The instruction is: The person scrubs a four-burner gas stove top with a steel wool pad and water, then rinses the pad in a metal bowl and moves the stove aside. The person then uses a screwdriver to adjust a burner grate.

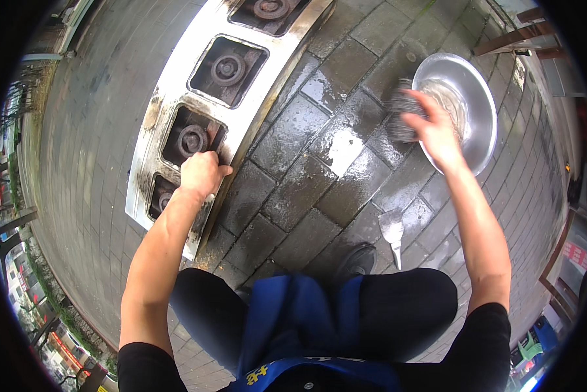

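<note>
On the left lies a metal gas stove (171, 73) with several square burner wells, its top stained brown and black near the closer end. My left hand (204, 172) rests with curled fingers on the stove's edge beside a round burner (192, 140); whether it grips the rim is hidden. On the right, my right hand (433, 125) holds a grey steel-wool scourer (405, 111), blurred, at the left rim of a steel basin (482, 93) with some water in it. A scraper (391, 228) with a pale handle lies on the paving near my shoe.
Wet grey paving slabs (303, 191) lie between stove and basin, with bright reflections. My shoe (359, 259) stands close to the scraper. Brown metal legs (514, 39) are at the upper right, and a green plastic stool (529, 349) is at the lower right edge.
</note>
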Available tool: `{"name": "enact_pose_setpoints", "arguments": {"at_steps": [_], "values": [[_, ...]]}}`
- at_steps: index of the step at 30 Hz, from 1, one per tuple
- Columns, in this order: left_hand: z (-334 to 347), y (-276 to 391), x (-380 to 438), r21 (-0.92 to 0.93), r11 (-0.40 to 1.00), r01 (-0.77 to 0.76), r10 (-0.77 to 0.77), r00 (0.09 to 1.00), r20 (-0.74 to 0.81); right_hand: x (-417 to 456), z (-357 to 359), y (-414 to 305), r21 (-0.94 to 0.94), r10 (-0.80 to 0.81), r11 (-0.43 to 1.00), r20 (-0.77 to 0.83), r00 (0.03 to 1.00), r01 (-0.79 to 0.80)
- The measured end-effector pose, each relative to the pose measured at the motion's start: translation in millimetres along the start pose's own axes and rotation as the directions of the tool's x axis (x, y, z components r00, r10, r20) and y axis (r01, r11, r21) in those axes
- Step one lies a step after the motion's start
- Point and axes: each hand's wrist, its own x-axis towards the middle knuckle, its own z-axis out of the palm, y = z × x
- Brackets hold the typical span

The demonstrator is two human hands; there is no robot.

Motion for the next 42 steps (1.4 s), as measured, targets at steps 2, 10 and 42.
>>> {"name": "enact_pose_setpoints", "arguments": {"at_steps": [2, 10, 42], "values": [[-5.4, 1.1, -2.7, -0.031, 0.999, 0.036, -0.036, 0.999, 0.01, 17.1, 79.4, -20.7, 0.281, 0.058, 0.955, 0.142, 0.988, -0.097], [-3.0, -8.6, 0.9, -0.125, 0.992, -0.005, 0.009, 0.999, 0.032, 62.9, 355.6, -32.6, 0.571, 0.206, 0.821, -0.324, 0.923, 0.017], [26.9, -182.0, -223.2, -0.851, 0.525, 0.013, -0.445, 0.856, -0.262, -239.2, 548.4, -9.5, 0.621, 0.484, 0.48, 0.402, 0.777, -0.62]]}}
